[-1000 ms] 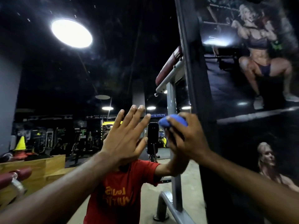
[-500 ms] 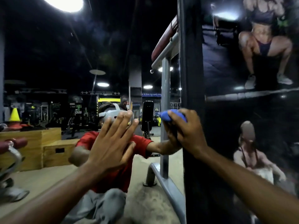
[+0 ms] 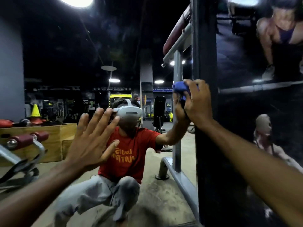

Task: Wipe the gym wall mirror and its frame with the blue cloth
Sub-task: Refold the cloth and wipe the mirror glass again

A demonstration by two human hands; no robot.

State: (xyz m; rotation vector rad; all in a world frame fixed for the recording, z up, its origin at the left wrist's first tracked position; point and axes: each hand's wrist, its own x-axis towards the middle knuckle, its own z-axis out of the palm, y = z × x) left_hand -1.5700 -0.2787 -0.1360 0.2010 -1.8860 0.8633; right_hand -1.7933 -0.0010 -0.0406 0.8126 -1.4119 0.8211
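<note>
The wall mirror [image 3: 65,63] fills the left and middle of the head view and reflects a crouching person in a red shirt. Its black frame [image 3: 205,46] runs top to bottom right of centre. My right hand [image 3: 196,102] grips the bunched blue cloth [image 3: 180,87] and holds it against the mirror's right edge beside the frame. My left hand [image 3: 93,138] is flat on the glass with fingers spread and straight.
Right of the frame hangs a dark gym poster [image 3: 262,112] with printed figures. The mirror reflects a grey metal gym machine [image 3: 177,112], wooden plyo boxes [image 3: 41,136], a yellow cone [image 3: 35,110] and padded rollers [image 3: 27,138] at the left.
My view has dropped lower and the reflected person now appears crouching. Both hands sit lower on the mirror than before, and the right hand still holds the cloth at the frame's edge.
</note>
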